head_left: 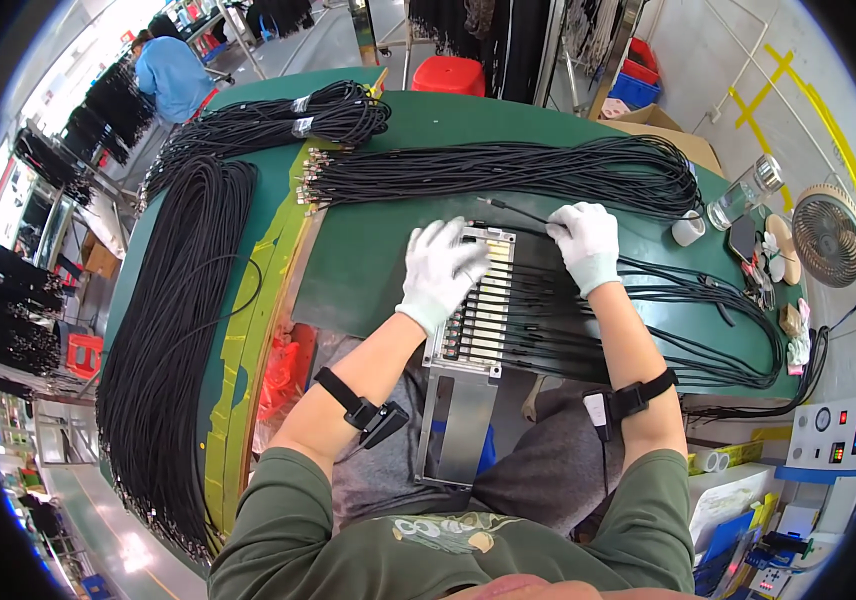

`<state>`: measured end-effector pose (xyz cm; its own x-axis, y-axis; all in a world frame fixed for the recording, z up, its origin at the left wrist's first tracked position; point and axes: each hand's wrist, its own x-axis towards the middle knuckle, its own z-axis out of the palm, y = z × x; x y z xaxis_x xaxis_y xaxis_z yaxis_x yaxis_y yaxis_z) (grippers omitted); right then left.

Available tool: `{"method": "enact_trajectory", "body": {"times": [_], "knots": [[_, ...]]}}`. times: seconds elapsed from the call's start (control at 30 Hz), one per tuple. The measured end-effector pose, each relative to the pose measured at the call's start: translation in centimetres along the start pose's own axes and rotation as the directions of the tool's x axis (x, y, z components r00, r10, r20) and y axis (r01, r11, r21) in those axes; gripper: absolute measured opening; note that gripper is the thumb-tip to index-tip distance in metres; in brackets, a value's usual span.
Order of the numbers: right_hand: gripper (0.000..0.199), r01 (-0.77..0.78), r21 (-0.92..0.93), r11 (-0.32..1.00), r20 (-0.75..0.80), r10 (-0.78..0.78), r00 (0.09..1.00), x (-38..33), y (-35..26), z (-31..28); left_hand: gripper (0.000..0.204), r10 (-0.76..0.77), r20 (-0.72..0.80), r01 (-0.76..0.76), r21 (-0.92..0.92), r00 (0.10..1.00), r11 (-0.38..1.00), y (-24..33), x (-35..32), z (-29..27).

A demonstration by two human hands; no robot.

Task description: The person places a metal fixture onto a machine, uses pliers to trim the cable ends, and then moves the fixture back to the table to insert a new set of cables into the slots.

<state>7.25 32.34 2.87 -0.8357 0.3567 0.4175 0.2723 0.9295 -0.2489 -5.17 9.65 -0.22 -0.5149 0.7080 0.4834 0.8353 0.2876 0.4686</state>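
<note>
A metal fixture (491,290) with a row of pale slots lies in front of me, and several black cables (543,305) run out of its right side. My left hand (441,268), in a white glove, hovers over or touches the fixture's upper left; I cannot tell which. Its fingers are apart, slightly blurred, with nothing visible in them. To the right of the fixture's far end, my gloved right hand (588,245) pinches a black cable (520,211). That cable's connector end points left, beyond the fixture.
Bundles of black cable lie at the far side (508,170) and left (173,340) of the green table (418,110). On the right stand a glass bottle (745,193), a white roll (688,228) and a fan (828,235). A person in blue (174,78) is at the back left.
</note>
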Motion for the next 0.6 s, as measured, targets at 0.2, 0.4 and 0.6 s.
{"method": "enact_trajectory", "body": {"times": [0.2, 0.4, 0.6], "knots": [[0.018, 0.137, 0.288, 0.948, 0.041, -0.156, 0.987, -0.8, -0.9, -1.4, 0.026, -0.178, -0.284, 0.128, -0.186, 0.942, 0.974, -1.5, 0.6, 0.6], [0.02, 0.348, 0.353, 0.868, -0.075, -0.345, 0.936, -0.8, -6.2, -1.0, 0.022, 0.01, -0.194, -0.06, -0.254, 0.981, 0.965, 0.0, 0.7, -0.3], [0.021, 0.271, 0.383, 0.883, 0.115, -0.336, 0.935, -0.7, -6.6, -1.1, 0.025, 0.145, -0.188, -0.185, -0.214, 0.971, 0.959, 0.9, 1.1, -1.0]]}}
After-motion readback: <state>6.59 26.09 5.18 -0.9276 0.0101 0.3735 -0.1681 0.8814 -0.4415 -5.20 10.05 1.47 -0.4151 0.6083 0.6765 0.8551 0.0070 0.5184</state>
